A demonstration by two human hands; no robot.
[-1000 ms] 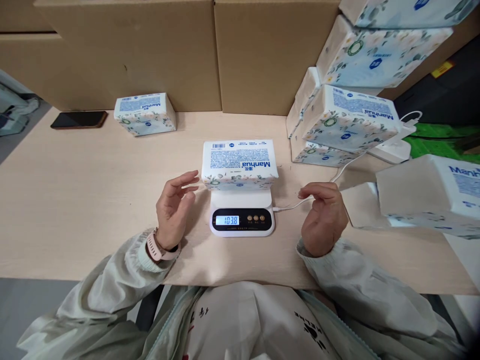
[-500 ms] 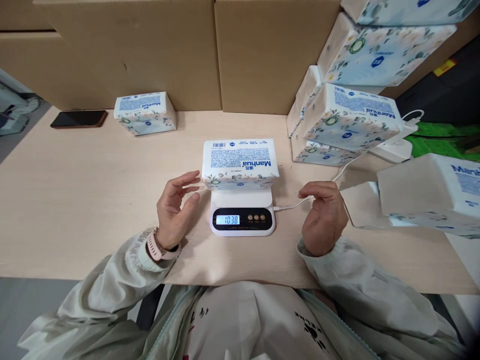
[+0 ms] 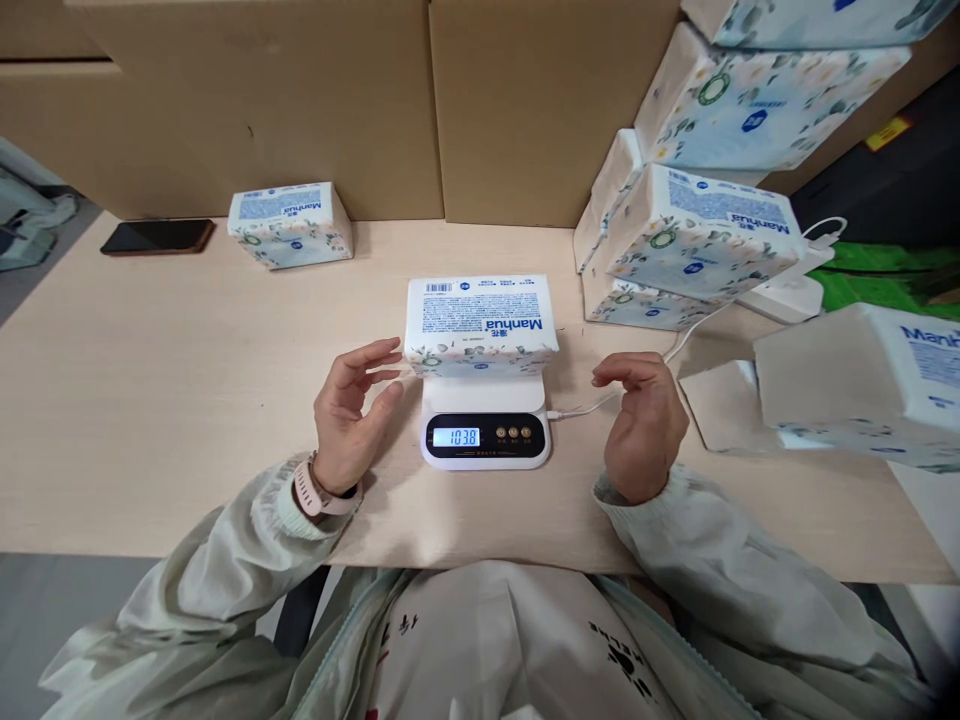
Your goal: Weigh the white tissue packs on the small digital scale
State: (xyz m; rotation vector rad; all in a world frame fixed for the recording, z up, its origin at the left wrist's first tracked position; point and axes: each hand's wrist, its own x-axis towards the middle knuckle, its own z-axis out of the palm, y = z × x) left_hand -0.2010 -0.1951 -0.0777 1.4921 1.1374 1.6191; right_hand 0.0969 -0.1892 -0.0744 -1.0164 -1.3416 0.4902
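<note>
A soft pack of tissues (image 3: 480, 325) with a blue "Manhua" print lies on a white digital scale (image 3: 484, 395), whose lit display reads 103.8. Beside the pack's left end is my left hand (image 3: 352, 410), open, thumb and fingers apart, fingertips close to the wrapper. Whether they touch it I cannot tell. To the right of the scale, my right hand (image 3: 641, 425) hovers apart from the pack, fingers loosely bent and nothing seen in them. A white cable (image 3: 585, 411) runs from the scale's right side behind that hand.
Another tissue pack (image 3: 291, 225) and a phone (image 3: 157, 237) lie at the back left. Stacked tissue packs (image 3: 694, 235) stand at the back right, with one more tissue pack (image 3: 840, 375) at the right edge. Cardboard boxes (image 3: 300, 110) wall off the table's rear.
My right hand has shifted slightly left and away from me. The left hand, the pack on the scale and the reading stay the same.
</note>
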